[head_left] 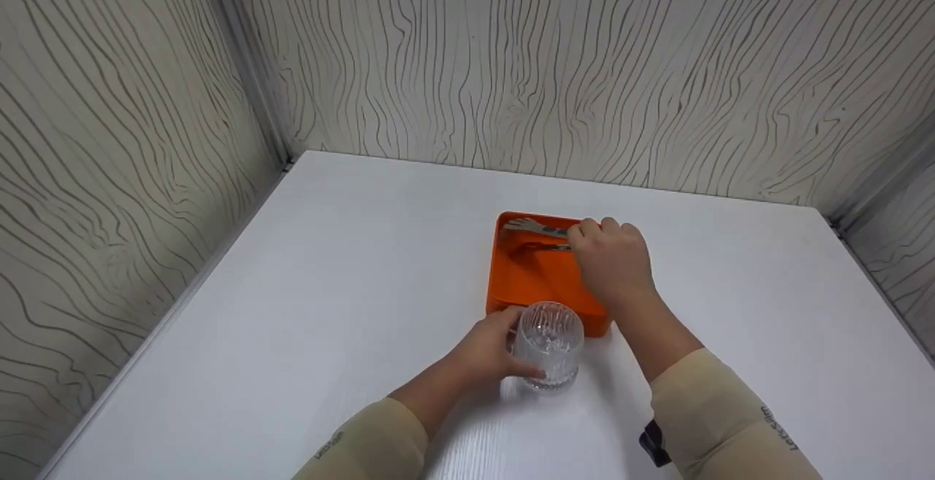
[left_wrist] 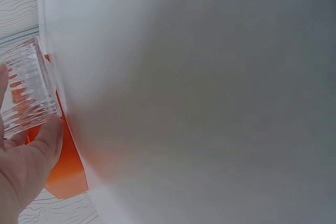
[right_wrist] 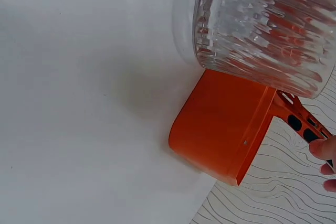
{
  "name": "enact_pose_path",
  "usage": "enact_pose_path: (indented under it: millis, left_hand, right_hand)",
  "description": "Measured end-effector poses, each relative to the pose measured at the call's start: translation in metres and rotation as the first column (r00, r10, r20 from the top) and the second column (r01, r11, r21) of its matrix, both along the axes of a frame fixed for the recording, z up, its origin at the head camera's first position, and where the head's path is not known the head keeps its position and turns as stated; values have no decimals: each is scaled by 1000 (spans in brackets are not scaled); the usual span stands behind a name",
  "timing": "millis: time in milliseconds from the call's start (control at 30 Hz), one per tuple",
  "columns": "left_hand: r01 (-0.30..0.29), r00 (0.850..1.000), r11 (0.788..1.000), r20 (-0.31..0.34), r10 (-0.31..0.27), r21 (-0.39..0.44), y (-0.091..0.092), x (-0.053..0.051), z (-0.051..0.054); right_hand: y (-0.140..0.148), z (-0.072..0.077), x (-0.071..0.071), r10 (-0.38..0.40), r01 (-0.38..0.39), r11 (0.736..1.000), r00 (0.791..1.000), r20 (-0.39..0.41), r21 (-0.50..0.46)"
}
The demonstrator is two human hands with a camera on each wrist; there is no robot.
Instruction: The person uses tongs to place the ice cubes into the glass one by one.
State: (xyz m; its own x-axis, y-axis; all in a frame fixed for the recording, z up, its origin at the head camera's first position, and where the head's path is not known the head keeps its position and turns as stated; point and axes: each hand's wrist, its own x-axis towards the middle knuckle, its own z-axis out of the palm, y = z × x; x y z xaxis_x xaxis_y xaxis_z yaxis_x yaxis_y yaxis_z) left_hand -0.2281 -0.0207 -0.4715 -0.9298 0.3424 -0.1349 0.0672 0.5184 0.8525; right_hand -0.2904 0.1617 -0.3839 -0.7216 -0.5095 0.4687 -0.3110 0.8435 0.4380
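In the head view, my left hand (head_left: 482, 352) grips a clear ribbed drinking glass (head_left: 555, 359) upright, thumb in front and fingers round its left side. The glass stands before the near wall of an orange rectangular container (head_left: 540, 275). Above the container's right side, my right hand (head_left: 615, 257) holds metal tongs (head_left: 537, 227) by the handle end. Their toothed tip points left over the container's far left corner. The right wrist view shows dark ovals along one arm of the tongs (right_wrist: 297, 119). Whether the tips touch the container floor, I cannot tell.
A white tabletop (head_left: 350, 268) lies under everything. Wood-grain patterned panels (head_left: 467, 63) rise behind it and at both sides. A small black object (head_left: 654, 443) shows beside the right sleeve.
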Motion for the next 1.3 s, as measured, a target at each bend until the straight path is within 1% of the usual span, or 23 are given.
enact_pose_path:
  millis: [133, 267, 333, 433, 533, 667, 733, 833, 900, 1000, 1133, 1233, 1300]
  left_hand:
    - [-7, 1000, 1000, 10, 7, -1, 0, -1, 0]
    - [-6, 1000, 1000, 5, 6, -4, -1, -3, 0]
    - [-5, 1000, 1000, 4, 5, -4, -2, -4, 1]
    - [-5, 1000, 1000, 8, 5, -2, -2, -4, 1]
    - [-9, 1000, 1000, 17, 9, -7, -2, -4, 2]
    - [-5, 1000, 1000, 20, 5, -4, -2, -2, 3]
    - [7, 1000, 1000, -1, -7, -8, -2, -1, 3]
    - [21, 999, 1000, -24, -22, -21, -2, 1, 3]
    - [27, 999, 999, -28, -27, -26, -1, 1, 2]
    - [31, 999, 999, -16, -31, -20, -1, 0, 2]
    - [40, 999, 999, -10, -40, -22, 0, -3, 3]
    - [40, 999, 999, -2, -40, -30, -1, -5, 4]
    - [36, 999, 999, 6, -35, -37, -1, -6, 5]
  right_hand:
    - [2, -1, -3, -7, 7, 1000, 1000, -1, -11]
    - [3, -3, -5, 1, -1, 1000, 1000, -12, 3]
    - [3, -2, -6, 8, -7, 1000, 1000, -25, 18]
    - [0, 3, -9, 31, -28, 998, 998, -57, 51]
    - [-7, 13, -15, 72, -62, 992, 993, -89, 110]
    - [-20, 27, -24, 129, -101, 970, 984, -118, 219]
    - [-28, 33, -28, 139, -100, 956, 982, -127, 277]
    - [-38, 40, -35, 141, -92, 932, 983, -119, 350]
    - [-45, 44, -39, 136, -85, 915, 985, -102, 395]
    - [-53, 51, -45, 121, -88, 891, 991, -48, 445]
    - [-58, 62, -51, 107, -131, 866, 991, 78, 482]
    - [-57, 69, -56, 96, -169, 860, 980, 172, 482]
    - [-54, 72, -59, 88, -181, 865, 973, 214, 469]
